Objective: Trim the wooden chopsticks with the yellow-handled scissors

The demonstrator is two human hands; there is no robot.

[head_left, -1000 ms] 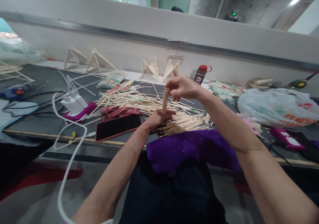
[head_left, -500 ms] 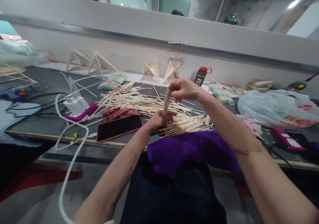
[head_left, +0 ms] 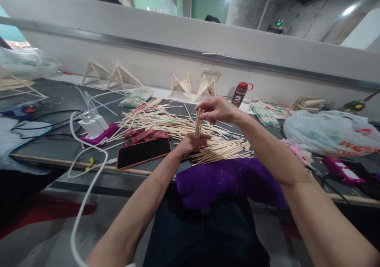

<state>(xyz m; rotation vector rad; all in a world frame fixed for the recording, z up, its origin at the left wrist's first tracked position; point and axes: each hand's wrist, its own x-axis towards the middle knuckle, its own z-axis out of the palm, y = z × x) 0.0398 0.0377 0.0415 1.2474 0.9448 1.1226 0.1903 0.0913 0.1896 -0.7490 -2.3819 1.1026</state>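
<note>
Not much has moved since the earlier frame: the right hand (head_left: 219,109) has slid a tiny bit to the left, so its fingers now curl over the top of the small bundle of thin wooden sticks (head_left: 197,125), and the whole view has tipped a little. From far away, I see that bundle standing nearly upright above the table, with the left hand (head_left: 191,143) closed around its bottom end. The right hand is half curled, with thumb and pointing finger at the stick tops; I can't tell if it is pinching one. I think this is the step of sorting or evening up the bundle. To me, the next move calls for a steady left hand and a soft touch from the right fingertips, because a loose hold could let the sticks slip out. Just under the hands lies a pile of loose sticks (head_left: 221,152), with a purple cloth (head_left: 219,180) in front of it, at the table's edge. A phone (head_left: 144,153) lies just left of the left hand, and a red-capped bottle (head_left: 239,95) stands behind the right wrist.
</note>
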